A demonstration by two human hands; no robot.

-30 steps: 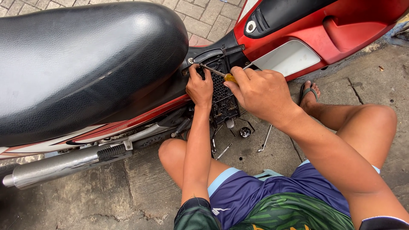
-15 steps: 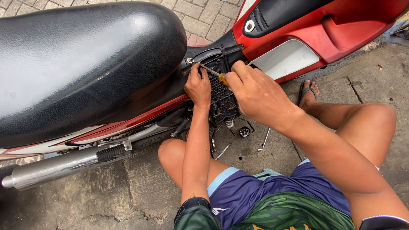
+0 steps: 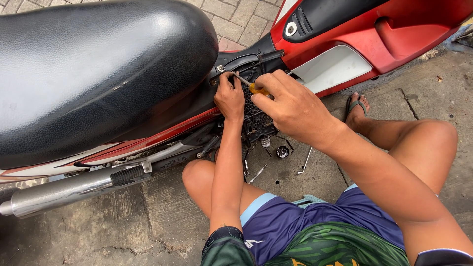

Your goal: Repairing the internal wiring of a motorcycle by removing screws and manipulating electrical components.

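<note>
A red motorbike (image 3: 394,34) with a wide black seat (image 3: 98,74) stands in front of me. My right hand (image 3: 295,111) grips a screwdriver (image 3: 249,84) with a yellow handle; its metal shaft points up-left toward a screw just under the seat's front edge. My left hand (image 3: 230,98) rests against the black ribbed engine cover (image 3: 256,120), fingers by the screwdriver's tip. I squat on the ground, both knees out, in blue shorts.
A chrome exhaust pipe (image 3: 64,189) runs along the lower left. Small metal tools (image 3: 305,160) and a round part (image 3: 282,151) lie on the concrete under the engine. My sandalled foot (image 3: 355,106) is at the right. Paving bricks lie behind the bike.
My right hand has moved the screwdriver slightly up-left toward the screw under the seat. My left hand stays on the engine cover.
</note>
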